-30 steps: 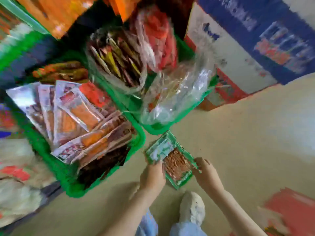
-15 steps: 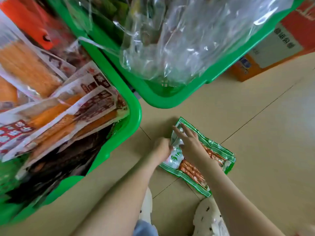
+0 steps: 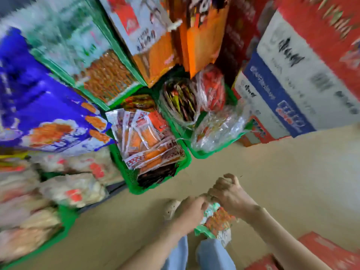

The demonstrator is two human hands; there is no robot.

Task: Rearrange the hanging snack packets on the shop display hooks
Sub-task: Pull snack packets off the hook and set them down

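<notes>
A green-edged snack packet with orange-brown sticks inside hangs between my two hands, low in the view above my knees. My left hand grips its left side with curled fingers. My right hand grips its top edge from the right. Large hanging packets fill the upper left: a blue one, a green-rimmed one and orange ones. The view is blurred by motion.
Two green baskets stand on the tan floor: one full of flat orange snack packs, one holding clear plastic bags. Stacked cartons rise at the right. A red box lies at the bottom right. Pale bagged snacks sit at the left.
The green packet lay on the floor under my hands; now both hands hold it up off the floor. The camera has risen, bringing the hanging packets into view.
</notes>
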